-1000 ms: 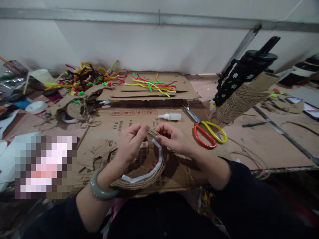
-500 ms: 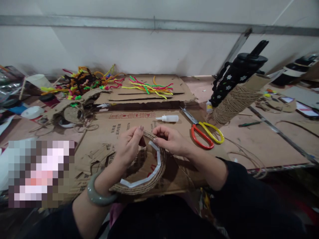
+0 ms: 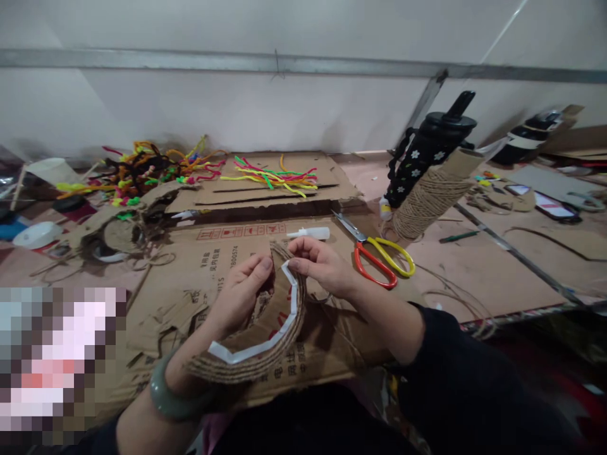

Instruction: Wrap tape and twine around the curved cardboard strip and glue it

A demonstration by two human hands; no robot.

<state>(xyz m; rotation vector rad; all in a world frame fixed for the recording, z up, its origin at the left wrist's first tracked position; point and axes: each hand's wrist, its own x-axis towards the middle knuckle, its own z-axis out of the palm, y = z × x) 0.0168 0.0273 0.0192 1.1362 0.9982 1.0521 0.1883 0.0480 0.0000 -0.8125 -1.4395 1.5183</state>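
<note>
A crescent-shaped cardboard piece point(image 3: 271, 316) is held over the large cardboard sheet point(image 3: 190, 303). Rows of twine point(image 3: 265, 368) run along its outer edge, and a white strip point(image 3: 296, 297) follows the curve inside them. My left hand point(image 3: 243, 287) is closed at the inner edge near the upper end, thumb against the bent fingers; its grip is partly hidden. On the other side, my right hand point(image 3: 320, 265) pinches the twine-covered upper end between thumb and fingers. Just beyond lies a small white glue bottle point(image 3: 315, 233). Scissors point(image 3: 374, 253) with red and yellow handles rest to the right.
A twine cone point(image 3: 431, 196) and a black flowered bottle point(image 3: 417, 158) stand at the right. Colourful pipe cleaners point(image 3: 270, 175) lie on cardboard at the back, with a tangled heap point(image 3: 152, 167) to their left. Phones point(image 3: 554, 205) lie far right; loose twine point(image 3: 455, 297) trails near the table edge.
My left thumb has moved off the upper end to the inner edge. The crescent has tilted, showing more of its face. The whole view has shifted slightly.
</note>
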